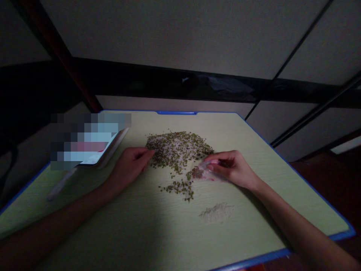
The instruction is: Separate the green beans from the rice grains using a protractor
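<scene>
A heap of small green beans mixed with pale grains (180, 148) lies on the table, and a smaller scatter of green beans (180, 186) sits in front of it. My left hand (132, 163) is at the heap's left edge, fingers curled and pressed together; whatever they hold, if anything, is hidden. On the other side my right hand (235, 167) pinches a small clear plastic bag (207, 174) with pinkish edges. The bag lies low over the table, its left end among some beans; I cannot tell whether these are inside it. Closer to me is a small pale grainy pile (217, 212).
The pale table (113, 233) has a blue rim. At its left a tablet-like device (96, 156) with a lit, partly blurred screen leans on a support. Behind the table stand light panels (169, 37) with a dark gap holding a crumpled plastic bag (229, 86).
</scene>
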The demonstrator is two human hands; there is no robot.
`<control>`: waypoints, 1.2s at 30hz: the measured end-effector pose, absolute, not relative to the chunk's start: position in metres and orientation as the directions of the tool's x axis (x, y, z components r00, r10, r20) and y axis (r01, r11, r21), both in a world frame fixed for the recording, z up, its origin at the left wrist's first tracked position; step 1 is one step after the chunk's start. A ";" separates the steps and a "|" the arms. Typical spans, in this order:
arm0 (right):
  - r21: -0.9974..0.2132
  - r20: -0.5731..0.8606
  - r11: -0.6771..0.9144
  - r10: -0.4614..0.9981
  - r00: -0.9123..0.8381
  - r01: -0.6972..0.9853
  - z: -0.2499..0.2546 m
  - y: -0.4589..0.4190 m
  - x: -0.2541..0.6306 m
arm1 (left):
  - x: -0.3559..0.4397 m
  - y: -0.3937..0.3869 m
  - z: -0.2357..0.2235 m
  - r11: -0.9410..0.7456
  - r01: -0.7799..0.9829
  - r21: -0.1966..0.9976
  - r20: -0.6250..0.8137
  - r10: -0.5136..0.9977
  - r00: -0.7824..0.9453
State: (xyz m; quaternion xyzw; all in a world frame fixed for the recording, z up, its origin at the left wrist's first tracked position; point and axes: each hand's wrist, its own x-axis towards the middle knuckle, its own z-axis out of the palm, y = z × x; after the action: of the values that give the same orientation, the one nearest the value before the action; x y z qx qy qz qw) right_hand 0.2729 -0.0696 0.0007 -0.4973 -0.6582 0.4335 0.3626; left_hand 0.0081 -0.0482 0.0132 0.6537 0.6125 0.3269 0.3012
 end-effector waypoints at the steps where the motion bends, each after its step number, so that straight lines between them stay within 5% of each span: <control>1: -0.929 0.042 0.129 0.968 -0.249 0.347 0.001 -0.070 0.274 | 0.008 -0.048 0.013 -0.070 0.603 0.794 0.061 0.998 0.035; 36: -0.946 0.054 0.133 0.964 -0.259 0.295 0.001 -0.068 0.268 | 0.008 -0.048 0.012 -0.080 0.614 0.785 0.069 0.997 0.041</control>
State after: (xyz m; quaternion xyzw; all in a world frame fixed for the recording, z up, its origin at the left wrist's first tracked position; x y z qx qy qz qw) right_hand 0.2680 -0.0679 0.0007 -0.4814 -0.6540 0.4493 0.3723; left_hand 0.0080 -0.0478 0.0122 0.6587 0.6113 0.3253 0.2943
